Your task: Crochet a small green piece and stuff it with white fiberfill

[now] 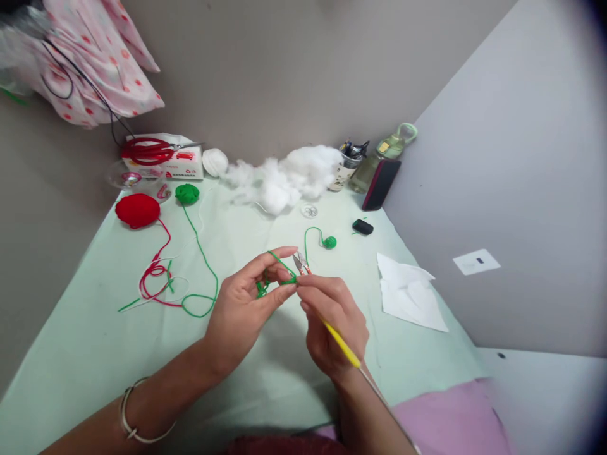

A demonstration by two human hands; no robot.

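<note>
My left hand (239, 306) pinches a small piece of green yarn work (262, 289) between thumb and fingers, and a green strand runs over its raised index finger. In my right hand (336, 319) is a crochet hook with a yellow grip (342, 344); its tip meets the green yarn where both sets of fingertips come together. Part of the yarn work is hidden behind the left fingers. Just beyond the fingertips lie small thread snips (301, 261) with orange-red handles. Behind them a small green crocheted ball (330, 242) has a loose tail of yarn.
On the left are a red yarn ball (137, 210), a green yarn ball (188, 193) and tangled strands. White stuffing (289, 177), a pen cup (343, 172), a bottle (367, 170) and a phone (380, 184) line the back. White paper (410, 292) lies right. Red scissors (147, 151) rest on a box.
</note>
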